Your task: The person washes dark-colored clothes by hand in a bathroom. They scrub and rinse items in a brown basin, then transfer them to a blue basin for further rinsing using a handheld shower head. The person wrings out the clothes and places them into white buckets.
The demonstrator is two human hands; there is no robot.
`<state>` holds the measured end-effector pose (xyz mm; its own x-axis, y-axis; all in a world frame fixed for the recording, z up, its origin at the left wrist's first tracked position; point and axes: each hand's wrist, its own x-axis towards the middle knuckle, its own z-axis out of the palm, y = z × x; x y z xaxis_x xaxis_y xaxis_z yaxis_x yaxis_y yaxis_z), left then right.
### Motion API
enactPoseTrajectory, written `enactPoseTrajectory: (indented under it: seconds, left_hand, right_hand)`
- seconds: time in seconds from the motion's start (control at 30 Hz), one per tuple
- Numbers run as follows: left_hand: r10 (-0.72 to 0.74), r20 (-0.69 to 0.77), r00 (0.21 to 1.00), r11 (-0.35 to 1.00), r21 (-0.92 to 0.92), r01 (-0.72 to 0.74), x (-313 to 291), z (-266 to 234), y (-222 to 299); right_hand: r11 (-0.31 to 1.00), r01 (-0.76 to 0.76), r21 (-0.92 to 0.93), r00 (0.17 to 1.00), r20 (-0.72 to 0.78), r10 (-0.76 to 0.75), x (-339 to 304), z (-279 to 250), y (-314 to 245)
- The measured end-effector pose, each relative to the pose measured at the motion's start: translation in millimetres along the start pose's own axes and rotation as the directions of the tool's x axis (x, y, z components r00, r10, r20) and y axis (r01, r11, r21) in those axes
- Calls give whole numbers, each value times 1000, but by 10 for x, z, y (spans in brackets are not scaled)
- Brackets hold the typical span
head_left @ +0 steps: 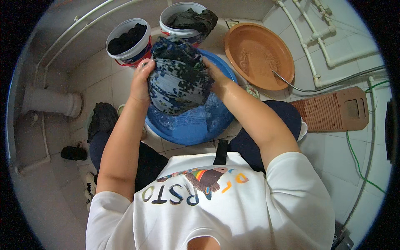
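Note:
A bunched camouflage garment point(179, 81), patterned in blue, grey and black squares, is held up over a blue basin point(183, 132). Its exact kind cannot be made out; the lower side bulges round. My left hand point(143, 75) grips its left edge, with the thumb on the near face and the other fingers behind the cloth. On the opposite edge my right hand point(214, 75) is closed, its fingers mostly hidden by the fabric. Water or wet plastic glints inside the basin, which stands on the floor between my knees.
Beyond the basin stand a white bucket point(143, 52) of black clothes and another bucket point(166, 12) with dark green cloth. An orange-brown basin point(287, 62) with a metal hose point(306, 90) lies far right. A brown washboard point(333, 110) is beside my right knee. Pipes line both walls.

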<state>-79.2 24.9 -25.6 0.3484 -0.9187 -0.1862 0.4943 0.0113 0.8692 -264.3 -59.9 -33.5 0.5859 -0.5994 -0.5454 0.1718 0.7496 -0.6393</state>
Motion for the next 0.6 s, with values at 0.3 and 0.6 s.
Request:
enactPoseTrajectory:
  seconds: [0.3,0.6]
  left_hand:
    - [-290,-63,955,934,-239,267,111,17,-152]
    - [-42,455,889,989,-109,102,308,-220,-702]
  right_hand:
    - [622,653,-432,740,191,-645,94,165,-318]
    - [-174,765,-620,429,693,-579,-136,506,-113]
